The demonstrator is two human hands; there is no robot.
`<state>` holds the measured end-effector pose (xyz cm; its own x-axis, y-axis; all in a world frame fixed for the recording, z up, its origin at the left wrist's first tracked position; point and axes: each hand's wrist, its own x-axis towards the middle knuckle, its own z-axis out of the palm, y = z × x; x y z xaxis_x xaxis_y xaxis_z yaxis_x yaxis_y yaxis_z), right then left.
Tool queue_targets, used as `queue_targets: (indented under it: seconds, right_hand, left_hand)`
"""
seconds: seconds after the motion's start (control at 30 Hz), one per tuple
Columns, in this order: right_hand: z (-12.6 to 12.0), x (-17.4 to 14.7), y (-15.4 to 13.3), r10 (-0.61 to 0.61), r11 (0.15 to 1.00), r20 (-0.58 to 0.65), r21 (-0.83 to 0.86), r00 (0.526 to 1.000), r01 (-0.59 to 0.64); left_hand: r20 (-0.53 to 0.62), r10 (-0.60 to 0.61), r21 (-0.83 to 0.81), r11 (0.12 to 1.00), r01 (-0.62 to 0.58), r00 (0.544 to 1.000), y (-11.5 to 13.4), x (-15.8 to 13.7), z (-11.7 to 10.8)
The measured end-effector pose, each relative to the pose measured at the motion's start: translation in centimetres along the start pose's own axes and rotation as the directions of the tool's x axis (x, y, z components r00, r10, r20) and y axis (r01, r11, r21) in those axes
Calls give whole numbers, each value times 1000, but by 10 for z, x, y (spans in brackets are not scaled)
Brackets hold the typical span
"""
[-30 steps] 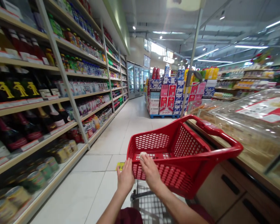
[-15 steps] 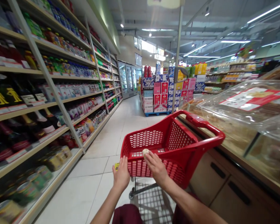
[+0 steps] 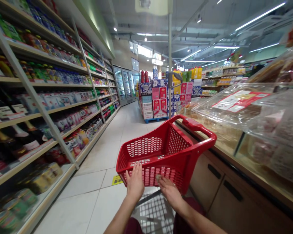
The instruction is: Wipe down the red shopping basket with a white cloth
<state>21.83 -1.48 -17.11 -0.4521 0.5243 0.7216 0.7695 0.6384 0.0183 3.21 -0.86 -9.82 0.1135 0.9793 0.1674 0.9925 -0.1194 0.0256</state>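
A red shopping cart [image 3: 146, 146] stands sideways in front of me, and its basket looks bare inside as far as I can see. My left hand [image 3: 135, 182] is at the near left side of the basket, fingers stretched up against or just before the mesh. Lower and to the right, my right hand [image 3: 170, 191] is in front of the same mesh side. At its fingertips is a small pale round thing [image 3: 158, 177], blurred; I cannot tell its kind.
Shelves of bottles and cans [image 3: 70, 84] line the left. A counter [image 3: 224, 149] with clear plastic covers [image 3: 217, 94] runs close on the right. Ahead, stacked boxes [image 3: 158, 100] stand around a pole [image 3: 170, 55]. A yellow floor sticker [image 3: 116, 179] lies beside the cart.
My right hand has dropped from the basket's rim to the outside of its near side, with the pale thing. My left hand has shifted slightly right along the cart. The view has turned right.
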Motion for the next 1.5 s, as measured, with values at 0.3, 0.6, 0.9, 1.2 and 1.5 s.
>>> queue_targets:
  seconds: [0.3,0.6,0.9,1.2,1.5]
  right_hand:
    - [-27,-3,23,10,1000,-41,-28,999,-11]
    - [-45,-9,50,95,990,-148,-86,984,-109]
    - [-80,-12,71,135,983,-240,-90,961,-161]
    - [-110,-20,92,163,977,-275,-87,947,-194]
    - [-125,-36,112,146,981,-205,-94,968,-168]
  left_hand:
    - [-50,114,-29,993,-116,992,36,4,0]
    - [-68,213,-51,975,-216,975,69,11,-5]
    - [-115,265,-37,962,-270,957,94,18,-10]
    - [-142,282,-52,955,-292,949,107,27,-8]
    - [-128,278,-66,955,-288,952,119,34,-10]
